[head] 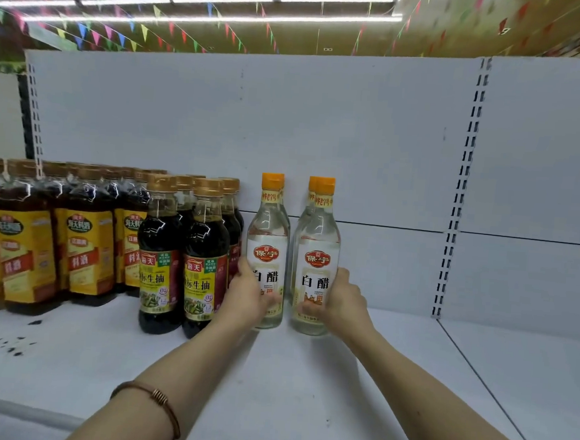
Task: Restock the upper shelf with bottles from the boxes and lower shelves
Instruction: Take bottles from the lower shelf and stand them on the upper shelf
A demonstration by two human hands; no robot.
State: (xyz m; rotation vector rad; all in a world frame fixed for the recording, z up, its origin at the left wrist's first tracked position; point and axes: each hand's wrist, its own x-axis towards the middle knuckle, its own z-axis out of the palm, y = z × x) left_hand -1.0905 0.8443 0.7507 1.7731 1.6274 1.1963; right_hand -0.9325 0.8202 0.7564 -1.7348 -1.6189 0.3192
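White shelf [305, 375] under bunting-strung ceiling [295, 31]; hands grip two clear vinegar bottles: left hand [247, 296], right hand [339, 304].

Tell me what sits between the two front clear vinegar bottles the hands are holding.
Nothing on the shelf floor: in the head view a narrow bare gap separates the left front vinegar bottle from the right front vinegar bottle; only the white back panel shows through it.

Two clear vinegar bottles [268, 249] [318, 256] (orange caps) are stood upright on the upper shelf [305, 375]. Each is backed by another.
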